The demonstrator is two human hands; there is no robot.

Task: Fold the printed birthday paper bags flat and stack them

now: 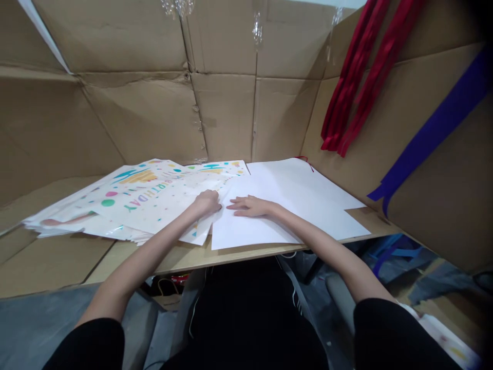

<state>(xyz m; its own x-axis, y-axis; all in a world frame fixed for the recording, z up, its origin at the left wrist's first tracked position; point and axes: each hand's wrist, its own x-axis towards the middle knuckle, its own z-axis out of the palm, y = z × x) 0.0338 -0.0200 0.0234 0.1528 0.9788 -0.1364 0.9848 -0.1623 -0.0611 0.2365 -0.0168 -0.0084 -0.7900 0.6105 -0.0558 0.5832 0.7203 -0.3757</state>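
Note:
On the table in front of me lie large white sheets [292,200], overlapping, their upper faces plain. To their left spreads a loose pile of printed birthday sheets [154,190], with colourful dots and letters. My left hand [208,202] is closed, its fingers curled down where the printed pile meets the left edge of the white sheets. What it pinches, if anything, is hidden by the fingers. My right hand [250,206] rests palm down on the nearest white sheet, close to its left edge, with its fingers stretched toward my left hand.
Cardboard walls [154,113] enclose the table at the back and sides. Red ribbons [358,87] and a blue ribbon [435,123] hang on the right. The table's front edge [231,253] runs just before my body. A paper bag [167,298] stands below.

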